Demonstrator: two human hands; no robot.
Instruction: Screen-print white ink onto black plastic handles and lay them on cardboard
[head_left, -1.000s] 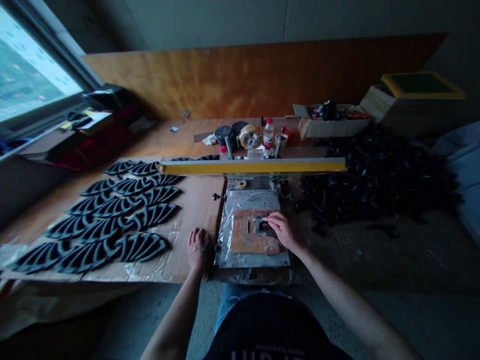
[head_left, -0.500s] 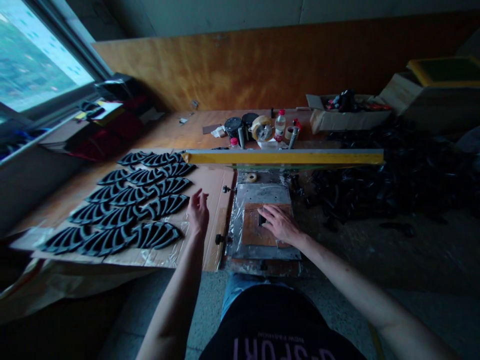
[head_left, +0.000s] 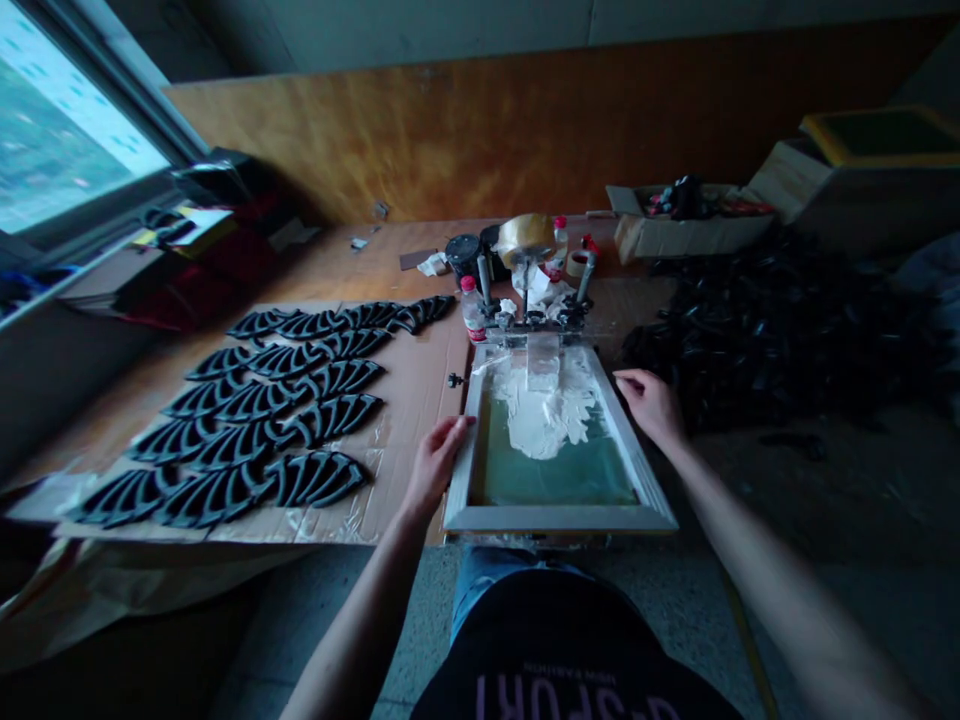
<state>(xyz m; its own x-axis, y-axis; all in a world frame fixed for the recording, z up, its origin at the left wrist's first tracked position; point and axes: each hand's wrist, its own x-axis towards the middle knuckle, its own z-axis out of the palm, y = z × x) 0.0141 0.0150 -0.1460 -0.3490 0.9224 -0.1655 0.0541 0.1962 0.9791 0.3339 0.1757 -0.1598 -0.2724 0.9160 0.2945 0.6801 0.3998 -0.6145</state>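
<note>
A metal-framed screen [head_left: 562,518] lies flat before me, its green mesh [head_left: 555,482] carrying a spread of white paste [head_left: 541,420]. On the paste's far part rests a clear-looking block [head_left: 543,362], attached below the clamp. My left hand [head_left: 441,455] is at the frame's left edge, fingers closed on it. Beyond the right edge of the frame, my right hand [head_left: 651,405] hovers with fingers pinched together; whether anything small is between them cannot be made out. Rows of black curved ribbed pieces [head_left: 214,490] lie on cardboard [head_left: 420,400] at the left.
A large heap of black parts [head_left: 787,330] lies at the right. Behind the screen stand metal posts [head_left: 586,275], a tape roll [head_left: 526,240], a bottle [head_left: 472,310] and a dark jar [head_left: 463,257]. An open carton [head_left: 690,236] sits at the back right.
The raised screen has come down flat over the base plate. My left hand has moved right and down to its frame; my right hand has left the plate and moved right.
</note>
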